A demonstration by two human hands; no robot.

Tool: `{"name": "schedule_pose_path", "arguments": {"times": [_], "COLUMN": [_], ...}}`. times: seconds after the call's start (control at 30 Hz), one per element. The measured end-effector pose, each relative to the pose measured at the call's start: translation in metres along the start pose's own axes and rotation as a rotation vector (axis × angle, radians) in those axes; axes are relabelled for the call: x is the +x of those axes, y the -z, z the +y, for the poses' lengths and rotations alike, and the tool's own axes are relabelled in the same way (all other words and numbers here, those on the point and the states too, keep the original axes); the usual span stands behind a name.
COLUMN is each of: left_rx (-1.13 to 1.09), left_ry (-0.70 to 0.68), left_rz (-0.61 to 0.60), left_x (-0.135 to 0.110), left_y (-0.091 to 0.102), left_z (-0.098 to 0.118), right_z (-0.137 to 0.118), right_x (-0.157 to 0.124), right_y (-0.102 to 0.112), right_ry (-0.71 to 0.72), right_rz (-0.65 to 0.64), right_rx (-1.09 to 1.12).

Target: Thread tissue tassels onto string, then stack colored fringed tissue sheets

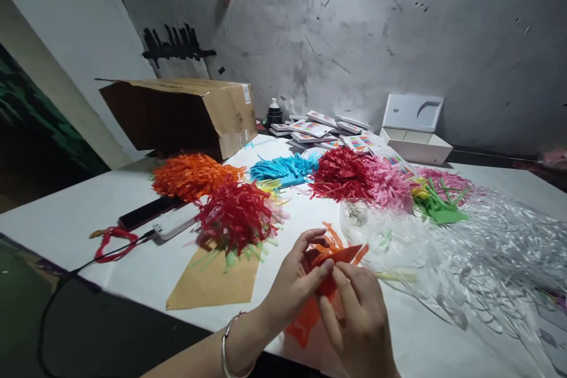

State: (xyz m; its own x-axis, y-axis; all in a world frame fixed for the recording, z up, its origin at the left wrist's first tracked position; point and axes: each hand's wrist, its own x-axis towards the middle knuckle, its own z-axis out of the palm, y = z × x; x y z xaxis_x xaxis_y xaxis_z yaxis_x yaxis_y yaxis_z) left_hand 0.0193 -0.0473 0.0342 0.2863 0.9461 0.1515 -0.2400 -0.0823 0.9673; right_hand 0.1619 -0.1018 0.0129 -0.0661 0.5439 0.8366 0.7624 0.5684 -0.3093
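Observation:
Near the table's front edge, my left hand (305, 269) grips a piece of orange fringed tissue paper (343, 254), thumb pressed on its folded middle. My right hand (365, 313) pinches the same paper from the other side, its fingertips close to the left thumb. Fringe strips stick out above and hang below the hands. Part of the paper is hidden behind my fingers. Left of my hands lies a red tissue tassel bunch (237, 212), partly over a tan paper sheet (215, 286). Clear plastic bags (398, 245) lie to the right.
Orange (195, 176), blue (286, 169), dark red (343, 174) and pink tassel bunches (387, 183) line the table's middle. Behind stand an open cardboard box (228, 118), stacked packets (310, 129) and a white box (416, 144). A power bank (175, 222) with cable and silvery strands (505, 236) flank the work area.

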Motion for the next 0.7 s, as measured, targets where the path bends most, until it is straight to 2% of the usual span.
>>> {"name": "schedule_pose_path", "arguments": {"times": [0.07,0.17,0.27,0.33,0.4,0.53,0.6,0.7], "left_rx": [-0.026,0.044,0.35,0.592,0.752,0.841,0.821,0.766], "left_ry": [0.008,-0.022,-0.247,-0.428,-0.526,-0.547,-0.516,-0.452], "left_rz": [-0.033,0.002,0.176,0.272,0.224,-0.033,-0.047,0.008], "left_x": [-0.004,-0.01,-0.014,-0.018,-0.022,-0.027,-0.028,-0.028], "left_y": [-0.002,0.004,0.013,0.015,0.013,0.004,0.002,0.003], "left_z": [0.0,-0.001,-0.004,-0.005,-0.005,-0.006,-0.009,-0.014], "right_z": [0.0,0.009,0.012,0.009,0.004,0.0,0.002,0.008], "right_x": [0.0,-0.002,-0.003,-0.003,-0.003,-0.009,-0.015,-0.027], "right_y": [-0.004,-0.004,0.001,0.002,0.001,-0.006,-0.009,-0.012], "right_ry": [-0.083,-0.325,-0.573,-0.683,-0.729,-0.717,-0.709,-0.698], "right_rz": [0.023,-0.01,-0.045,-0.077,-0.106,-0.124,-0.109,-0.034], "right_rx": [0.086,0.335,0.534,0.631,0.711,0.796,0.76,0.62]}}
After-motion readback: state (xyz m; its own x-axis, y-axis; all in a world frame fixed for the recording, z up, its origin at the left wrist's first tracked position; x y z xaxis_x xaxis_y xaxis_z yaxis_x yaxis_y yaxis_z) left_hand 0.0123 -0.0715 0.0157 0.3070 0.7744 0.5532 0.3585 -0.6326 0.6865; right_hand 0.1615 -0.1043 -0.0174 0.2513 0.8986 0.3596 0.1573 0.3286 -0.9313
